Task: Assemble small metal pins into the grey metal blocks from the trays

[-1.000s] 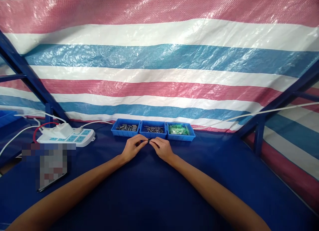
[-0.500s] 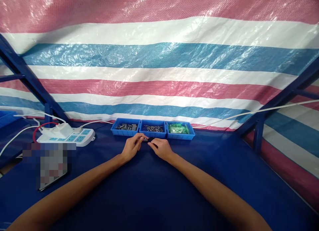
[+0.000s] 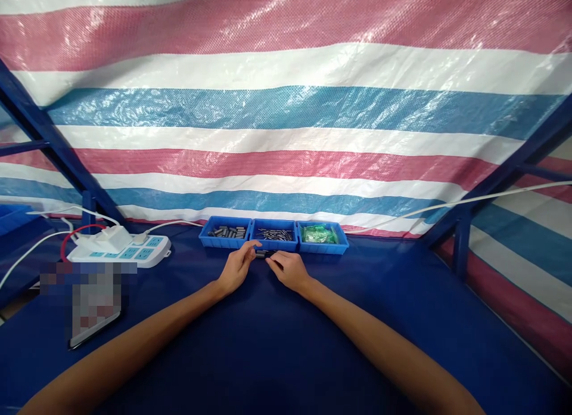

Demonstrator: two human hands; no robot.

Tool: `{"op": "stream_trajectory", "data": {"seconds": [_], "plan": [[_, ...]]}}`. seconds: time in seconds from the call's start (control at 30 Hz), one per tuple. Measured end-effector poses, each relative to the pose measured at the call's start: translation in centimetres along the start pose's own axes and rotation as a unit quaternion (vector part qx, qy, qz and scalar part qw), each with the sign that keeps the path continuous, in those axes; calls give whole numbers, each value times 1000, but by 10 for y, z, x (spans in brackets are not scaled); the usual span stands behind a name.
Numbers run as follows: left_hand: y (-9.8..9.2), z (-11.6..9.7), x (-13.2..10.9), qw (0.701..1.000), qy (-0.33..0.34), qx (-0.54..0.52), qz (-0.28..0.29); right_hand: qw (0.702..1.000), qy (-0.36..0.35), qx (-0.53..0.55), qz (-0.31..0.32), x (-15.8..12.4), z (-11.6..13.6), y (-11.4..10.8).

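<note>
Between hands (image 3: 235, 268) (image 3: 290, 271): dark part (image 3: 260, 254) (left panel (image 3: 95, 310) pixelated).

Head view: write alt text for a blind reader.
A person's right hand pinches a small dark part over a blue tabletop, the left hand close beside it. Behind are three stocked blue bins; a white power strip lies left.

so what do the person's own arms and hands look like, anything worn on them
Both forearms are bare as far as they show, with no sleeve in view. The left hand and right hand are ungloved, and no watch or bracelet shows at either wrist. Rings are too small to tell.
</note>
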State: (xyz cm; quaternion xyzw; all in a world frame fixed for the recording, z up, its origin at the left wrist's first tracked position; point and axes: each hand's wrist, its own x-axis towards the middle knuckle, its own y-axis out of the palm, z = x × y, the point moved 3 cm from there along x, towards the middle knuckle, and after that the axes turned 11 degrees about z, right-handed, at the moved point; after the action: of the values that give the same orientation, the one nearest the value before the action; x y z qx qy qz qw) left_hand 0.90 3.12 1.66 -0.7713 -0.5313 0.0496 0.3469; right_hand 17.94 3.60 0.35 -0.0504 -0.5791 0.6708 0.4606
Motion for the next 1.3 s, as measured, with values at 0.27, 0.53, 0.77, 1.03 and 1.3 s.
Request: {"op": "stream_trajectory", "data": {"seconds": [0.27,0.53,0.77,1.03,1.3], "plan": [[-3,-5,-1,998,17,55,7,1000,8,8,4,-1,-2,3],[-3,-5,0,998,24,63,3,1000,8,13,3,-1,-2,1],[-3,-5,-1,998,15,62,12,999,18,40,8,-1,-1,0],[-1,-8,1,998,41,40,10,996,15,83,-39,-3,-1,-3],[1,-7,2,998,41,34,15,995,-23,85,-45,-4,-1,-2]]}}
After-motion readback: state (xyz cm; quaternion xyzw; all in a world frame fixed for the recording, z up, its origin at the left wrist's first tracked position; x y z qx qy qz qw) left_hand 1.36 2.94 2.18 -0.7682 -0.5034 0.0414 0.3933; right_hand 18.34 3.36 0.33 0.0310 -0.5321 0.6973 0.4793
